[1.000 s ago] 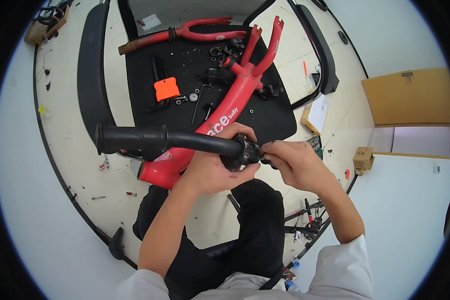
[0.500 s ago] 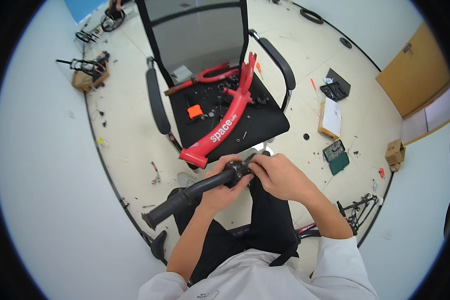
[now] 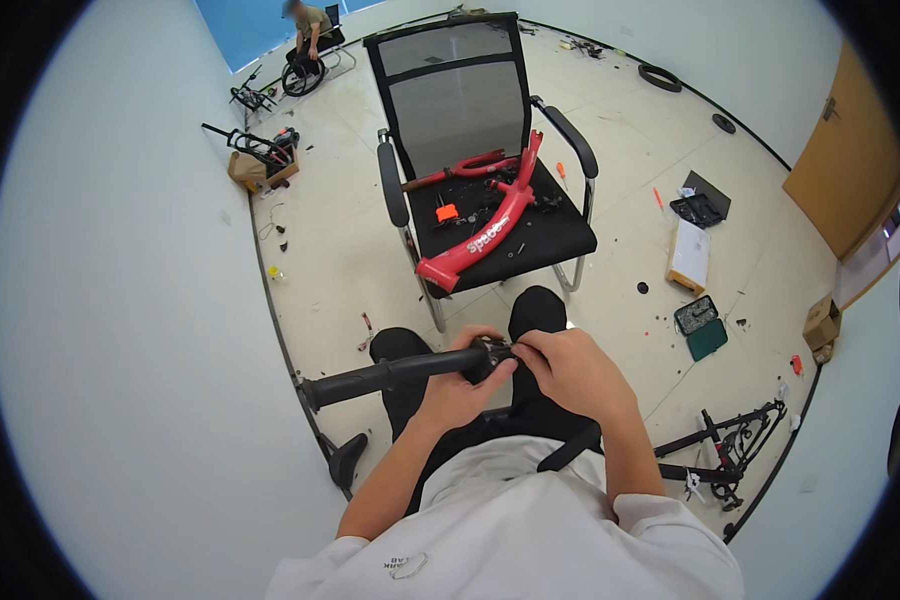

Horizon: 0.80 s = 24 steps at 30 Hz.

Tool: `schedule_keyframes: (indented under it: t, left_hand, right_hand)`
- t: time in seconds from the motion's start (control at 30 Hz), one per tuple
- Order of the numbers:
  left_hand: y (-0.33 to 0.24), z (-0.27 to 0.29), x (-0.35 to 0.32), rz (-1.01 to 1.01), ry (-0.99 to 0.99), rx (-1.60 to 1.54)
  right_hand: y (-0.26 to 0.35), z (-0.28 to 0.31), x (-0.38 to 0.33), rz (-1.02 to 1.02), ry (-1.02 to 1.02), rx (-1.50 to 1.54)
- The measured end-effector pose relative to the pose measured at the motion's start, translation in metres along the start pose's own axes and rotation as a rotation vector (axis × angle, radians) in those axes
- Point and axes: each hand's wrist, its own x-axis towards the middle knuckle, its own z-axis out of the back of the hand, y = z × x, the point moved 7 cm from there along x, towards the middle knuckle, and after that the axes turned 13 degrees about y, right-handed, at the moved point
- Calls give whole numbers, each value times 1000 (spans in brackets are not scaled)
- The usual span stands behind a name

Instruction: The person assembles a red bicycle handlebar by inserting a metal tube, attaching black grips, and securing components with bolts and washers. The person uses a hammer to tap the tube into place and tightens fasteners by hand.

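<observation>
Across my lap lies a black bicycle handlebar (image 3: 395, 373), its thick grip end pointing left. A dark clamp (image 3: 489, 358) sits at its right part, between my hands. My left hand (image 3: 460, 393) is closed round the bar at the clamp, thumb on the near side and fingers over the far side. My right hand (image 3: 574, 371) is closed in a pinch against the clamp's right side; whatever its fingertips hold is hidden. Beyond my knees, a red bicycle frame (image 3: 490, 229) and a red fork (image 3: 460, 171) lie on the black chair's seat (image 3: 555, 238).
The chair seat also bears an orange block (image 3: 447, 213) and several small metal parts. On the floor to the right are a green case (image 3: 708, 338), a white-topped box (image 3: 689, 255) and a black bicycle frame (image 3: 715, 450). A saddle (image 3: 347, 459) is at left. Far back, another person (image 3: 313, 35) handles a wheel.
My view has tilted up, showing more of the far room and the other person. The handlebar now lies more level. Both hands stay at the clamp.
</observation>
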Motion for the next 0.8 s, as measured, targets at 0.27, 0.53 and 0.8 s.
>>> schedule_keyframes:
  t: [0.27, 0.53, 0.8]
  left_hand:
    - [-55, -41, -40, -251, -52, 291]
    - [-71, -25, -75, -273, -132, 35]
    - [-70, 0, -94, -236, -202, -228]
  right_hand:
    - [17, -7, -76, 30, -225, -33]
    - [72, -6, -87, 136, -70, -137]
    - [114, -11, -104, 229, 29, -298]
